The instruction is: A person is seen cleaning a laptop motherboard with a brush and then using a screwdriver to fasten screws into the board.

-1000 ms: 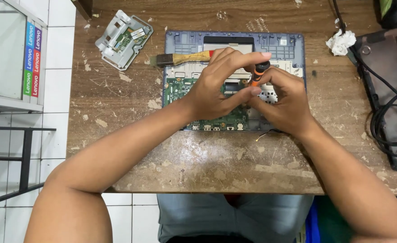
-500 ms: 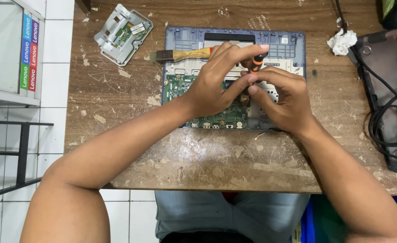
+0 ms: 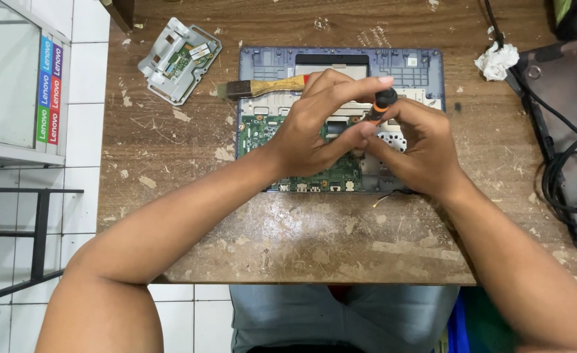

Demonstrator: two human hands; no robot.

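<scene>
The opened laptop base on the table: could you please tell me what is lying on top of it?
On the opened laptop base lies a wooden-handled brush. The left hand and right hand grip a screwdriver over the green circuit board; its tip is covered.

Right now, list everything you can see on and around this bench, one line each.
opened laptop base: one, blue-grey frame with green board, bench centre
screwdriver: one, black and orange handle, held upright over the board by both hands
brush: one, wooden handle, lying on laptop's upper left
metal bracket: one, silver, upper left of bench
crumpled tissue: one, white, upper right
black device with cables: one, right edge
wooden bench: one, brown, worn
left hand: one, on screwdriver
right hand: one, on screwdriver
</scene>
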